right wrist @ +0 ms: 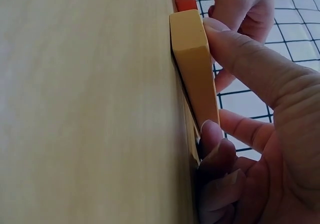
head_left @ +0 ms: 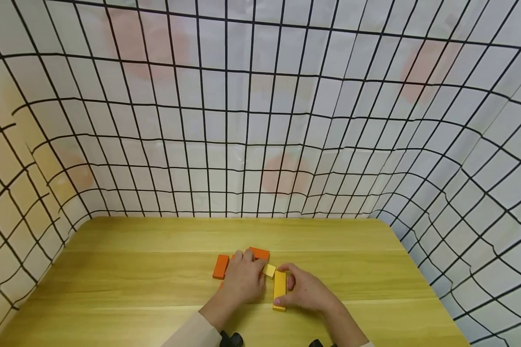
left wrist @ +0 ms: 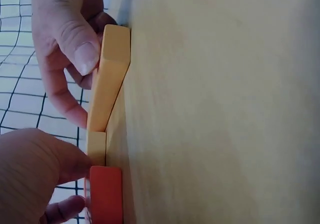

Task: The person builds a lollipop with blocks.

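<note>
A long yellow block (head_left: 280,289) lies flat on the wooden table. My right hand (head_left: 306,289) grips its right side and near end, thumb close to me and index finger at the far end. Against that far end sits a small yellow block (head_left: 269,271), also seen in the left wrist view (left wrist: 96,148). My left hand (head_left: 245,277) rests over the orange blocks, its thumb touching by the small yellow block. One orange block (head_left: 221,266) stands left of that hand and another orange block (head_left: 259,253) lies beyond it. Other orange pieces are partly hidden beneath the left hand.
The wooden table (head_left: 156,260) has rounded far corners. Black wire mesh (head_left: 226,140) rises along its back and both sides, with pale sheeting behind it. Dark round objects (head_left: 231,339) show at the near edge between my forearms.
</note>
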Demonstrator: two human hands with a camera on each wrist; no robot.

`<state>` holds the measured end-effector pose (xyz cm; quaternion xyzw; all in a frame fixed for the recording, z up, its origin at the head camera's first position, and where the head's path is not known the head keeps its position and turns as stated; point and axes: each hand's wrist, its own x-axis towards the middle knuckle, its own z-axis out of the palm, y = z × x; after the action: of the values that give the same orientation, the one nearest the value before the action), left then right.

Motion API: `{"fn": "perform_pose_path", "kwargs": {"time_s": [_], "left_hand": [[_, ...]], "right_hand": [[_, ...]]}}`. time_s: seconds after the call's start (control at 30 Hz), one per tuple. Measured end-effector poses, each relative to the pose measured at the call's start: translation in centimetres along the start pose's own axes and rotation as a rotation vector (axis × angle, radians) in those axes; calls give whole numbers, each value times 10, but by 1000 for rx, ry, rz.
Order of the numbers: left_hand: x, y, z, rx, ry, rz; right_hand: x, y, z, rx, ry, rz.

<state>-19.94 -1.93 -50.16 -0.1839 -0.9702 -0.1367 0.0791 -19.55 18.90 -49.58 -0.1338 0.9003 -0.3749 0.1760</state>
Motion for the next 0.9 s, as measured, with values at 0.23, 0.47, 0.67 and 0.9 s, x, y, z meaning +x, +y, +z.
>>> {"fn": "perform_pose_path", "kwargs": {"time_s": [0.23,0.47,0.67,0.9], "left_hand": [[3,-3,3,-4,-5,-19],[-5,5,-2,41,8,-14],[-15,17,-10,-32,13,-60],[-32,24,-13,-182,-20,-174]], "right_hand": [[2,1,1,-5,-1,7],[1,0,0,-6,7,20],[1,1,1,-4,11,14],[1,1,1,-9,9,3]]}}
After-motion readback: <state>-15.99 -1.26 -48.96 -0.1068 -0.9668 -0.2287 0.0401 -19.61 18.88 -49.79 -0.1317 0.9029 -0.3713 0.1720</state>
